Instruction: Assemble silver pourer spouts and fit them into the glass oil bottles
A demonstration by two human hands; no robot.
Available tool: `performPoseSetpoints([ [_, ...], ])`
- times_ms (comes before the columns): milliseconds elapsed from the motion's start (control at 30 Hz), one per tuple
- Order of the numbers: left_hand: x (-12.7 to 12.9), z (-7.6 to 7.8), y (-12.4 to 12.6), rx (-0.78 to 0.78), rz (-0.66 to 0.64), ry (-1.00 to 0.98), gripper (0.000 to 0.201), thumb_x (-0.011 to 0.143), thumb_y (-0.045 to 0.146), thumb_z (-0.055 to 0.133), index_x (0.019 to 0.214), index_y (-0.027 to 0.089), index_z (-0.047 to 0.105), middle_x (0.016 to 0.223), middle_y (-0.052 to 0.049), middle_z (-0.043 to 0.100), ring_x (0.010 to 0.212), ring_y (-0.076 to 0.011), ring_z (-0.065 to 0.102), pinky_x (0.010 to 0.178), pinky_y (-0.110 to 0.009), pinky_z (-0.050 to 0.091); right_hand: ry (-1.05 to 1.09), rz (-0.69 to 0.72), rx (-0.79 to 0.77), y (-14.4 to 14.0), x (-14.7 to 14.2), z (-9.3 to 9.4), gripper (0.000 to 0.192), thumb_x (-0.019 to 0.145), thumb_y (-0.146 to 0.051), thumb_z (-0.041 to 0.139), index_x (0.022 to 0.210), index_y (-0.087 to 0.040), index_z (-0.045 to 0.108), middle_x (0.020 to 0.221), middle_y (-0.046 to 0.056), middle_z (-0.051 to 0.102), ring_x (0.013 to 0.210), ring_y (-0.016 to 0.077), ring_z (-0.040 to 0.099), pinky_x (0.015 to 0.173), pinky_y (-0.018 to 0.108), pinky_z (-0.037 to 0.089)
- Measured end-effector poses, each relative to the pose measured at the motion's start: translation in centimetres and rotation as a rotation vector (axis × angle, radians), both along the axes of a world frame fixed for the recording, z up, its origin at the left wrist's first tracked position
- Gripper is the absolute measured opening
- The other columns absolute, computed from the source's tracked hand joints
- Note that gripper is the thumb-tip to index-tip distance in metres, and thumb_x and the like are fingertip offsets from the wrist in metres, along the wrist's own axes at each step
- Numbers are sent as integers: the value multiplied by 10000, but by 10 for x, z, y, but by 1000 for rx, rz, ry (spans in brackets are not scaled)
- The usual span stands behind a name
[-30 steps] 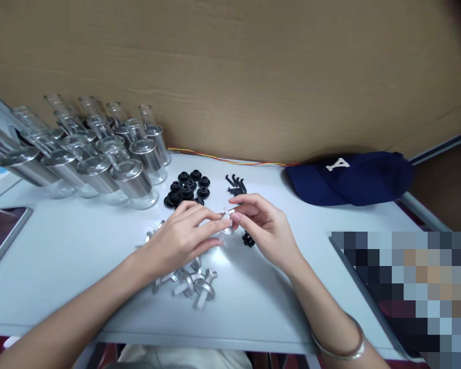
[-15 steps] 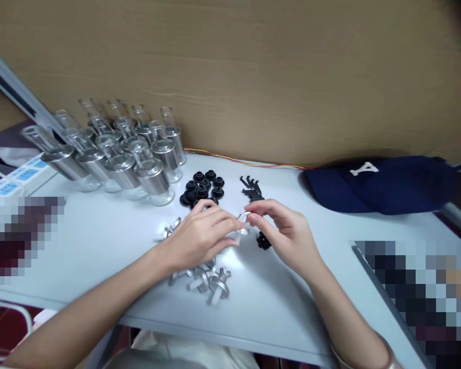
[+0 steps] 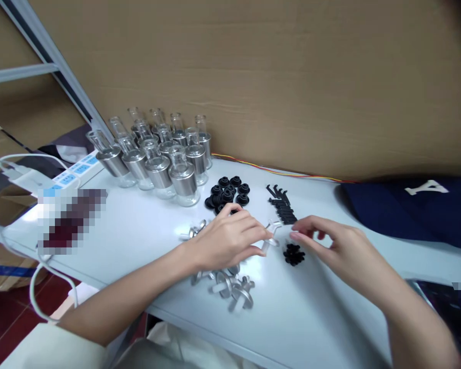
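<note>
My left hand (image 3: 230, 240) pinches a silver pour spout (image 3: 271, 237) with a forked top, a round flange and a pale stem. My right hand (image 3: 330, 243) is just right of the spout, thumb and index tips close together; anything between them is too small to make out. Below and left of my left hand lie several more silver spouts (image 3: 241, 296). Small black parts (image 3: 293, 254) are heaped beneath my right fingertips. Slim black hooked levers (image 3: 282, 207) lie behind that hand. Black ribbed stoppers (image 3: 227, 195) are clustered behind my left hand.
Several glass bottles with steel sleeves (image 3: 184, 177) stand at the back left. A white power strip (image 3: 75, 174) with cables lies beyond them. At the right is a navy cap (image 3: 392, 210), and a dark device (image 3: 441, 307) is by the right edge. Cardboard (image 3: 272, 92) walls the back.
My right hand has come off the spout and moved slightly right. The left hand still holds the spout. The view has shifted, so everything sits further right or left in frame accordingly.
</note>
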State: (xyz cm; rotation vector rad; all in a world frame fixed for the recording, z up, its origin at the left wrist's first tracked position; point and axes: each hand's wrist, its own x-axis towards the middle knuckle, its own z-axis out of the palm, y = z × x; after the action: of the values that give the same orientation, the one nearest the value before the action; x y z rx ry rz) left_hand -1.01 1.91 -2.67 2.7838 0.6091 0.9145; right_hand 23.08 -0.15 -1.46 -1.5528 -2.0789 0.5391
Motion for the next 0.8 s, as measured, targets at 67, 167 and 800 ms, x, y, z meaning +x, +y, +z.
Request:
performPoseSetpoints([
  [67, 0, 0, 1, 9, 7, -7, 222, 942, 319, 514, 1033, 130, 586, 945, -57, 703, 872, -169, 611, 900, -342, 353, -49, -23, -72, 3, 16, -6, 412, 778, -614, 551, 725, -216, 642, 611, 28, 638, 512, 164, 564, 513, 285, 444],
  [167, -1, 0, 1, 34, 18, 8, 224, 946, 323, 505, 1035, 134, 584, 944, -56, 701, 867, -169, 605, 903, -347, 352, -83, -49, -170, 6, 32, -17, 388, 716, -608, 592, 688, -224, 646, 569, 29, 629, 460, 161, 533, 463, 286, 412],
  [800, -1, 2, 0, 41, 3, 48, 195, 937, 289, 525, 1035, 132, 589, 951, -48, 697, 882, -171, 592, 897, -348, 349, -60, 0, -239, 6, 17, -20, 240, 682, -410, 565, 554, -228, 658, 468, 24, 616, 428, 187, 532, 431, 297, 390],
])
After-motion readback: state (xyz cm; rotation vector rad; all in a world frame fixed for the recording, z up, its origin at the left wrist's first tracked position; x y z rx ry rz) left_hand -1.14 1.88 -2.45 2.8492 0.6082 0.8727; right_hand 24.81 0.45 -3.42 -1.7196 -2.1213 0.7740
